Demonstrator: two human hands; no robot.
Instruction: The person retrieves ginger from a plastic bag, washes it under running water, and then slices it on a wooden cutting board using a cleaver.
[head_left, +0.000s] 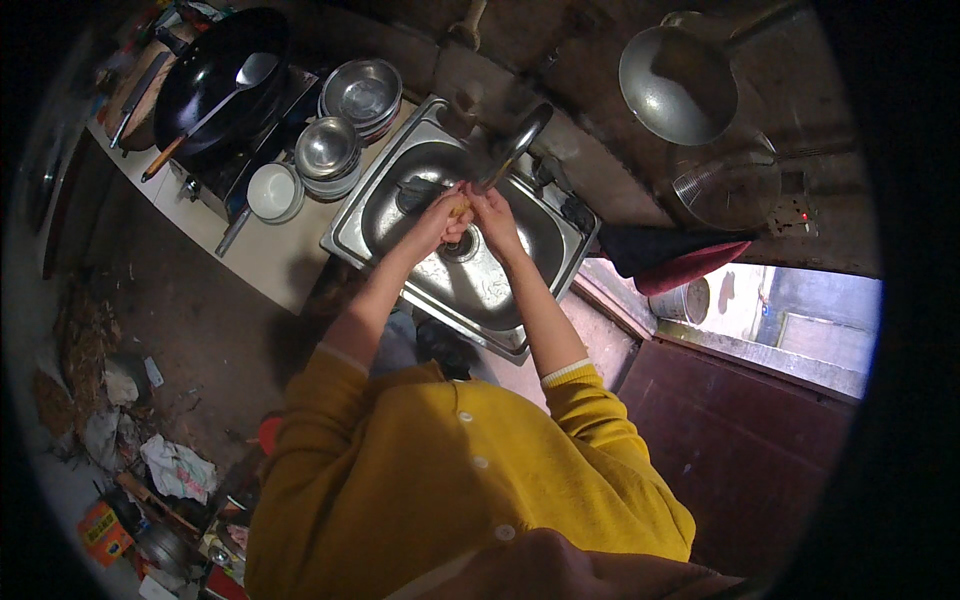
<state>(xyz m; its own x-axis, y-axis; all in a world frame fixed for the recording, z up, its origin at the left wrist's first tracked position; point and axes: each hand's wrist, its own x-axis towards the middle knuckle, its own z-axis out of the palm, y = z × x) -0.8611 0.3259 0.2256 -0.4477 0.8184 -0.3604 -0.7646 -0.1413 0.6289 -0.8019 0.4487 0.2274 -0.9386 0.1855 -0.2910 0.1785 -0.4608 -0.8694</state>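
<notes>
Over a stainless steel sink (491, 292), my left hand (447, 215) and my right hand (491, 214) meet under the spout of a curved metal faucet (525, 139). A small yellowish thing (458, 211) shows between the fingers of my left hand; what it is cannot be told. The fingertips of my right hand are at the faucet's mouth, close beside the left fingers, and whether they hold anything is hidden. Below the hands lies the sink drain (459, 247). A dark object (418, 195) sits in the basin, left of my left hand.
Left of the sink stand stacked metal bowls (361, 91), smaller bowls (327, 148) and white bowls (273, 192). A black wok (225, 82) holds a spatula (256, 70). A metal ladle or pan (677, 84) hangs on the wall, above dark and red cloths (694, 266).
</notes>
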